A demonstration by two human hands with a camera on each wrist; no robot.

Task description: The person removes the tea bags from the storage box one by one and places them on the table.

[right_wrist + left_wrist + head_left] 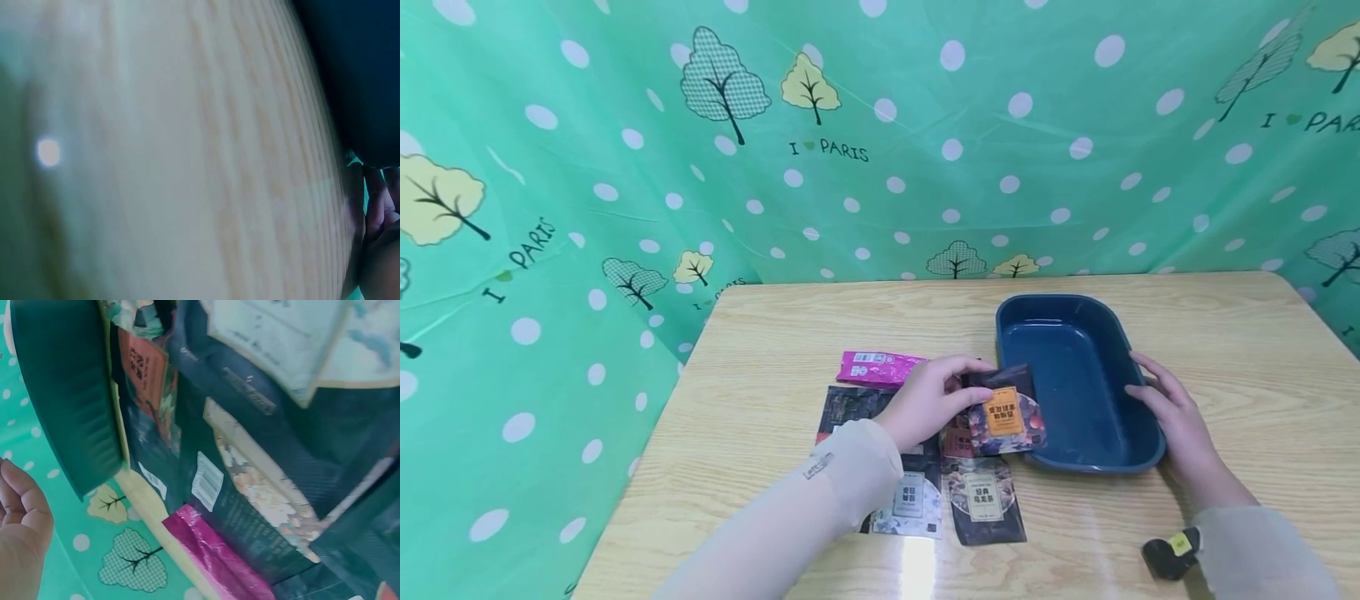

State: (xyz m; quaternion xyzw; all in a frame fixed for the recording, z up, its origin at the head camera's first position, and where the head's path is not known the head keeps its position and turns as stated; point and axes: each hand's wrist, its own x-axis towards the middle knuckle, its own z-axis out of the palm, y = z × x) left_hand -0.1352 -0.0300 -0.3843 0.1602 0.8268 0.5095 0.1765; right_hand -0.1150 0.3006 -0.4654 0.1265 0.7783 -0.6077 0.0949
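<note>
My left hand (928,400) pinches a dark square tea packet with an orange label (1003,412). That packet overlaps the left rim of a blue plastic tub (1060,392). At the tub's right side, my right hand (1176,425) holds the wall, its thumb over the rim; the other fingers are partly hidden. Below the left hand lie a dark packet with a grey label (983,500) and a pale blue and white packet (910,504). A reddish-labelled packet (957,442) is partly covered by the held one. In the left wrist view, dark packets (250,487) fill much of the frame.
A shiny magenta packet (880,368) lies behind the dark ones. Near the right wrist is a black object with a yellow tag (1171,554). The wooden table (760,358) meets a green patterned cloth (880,167) at its back and left.
</note>
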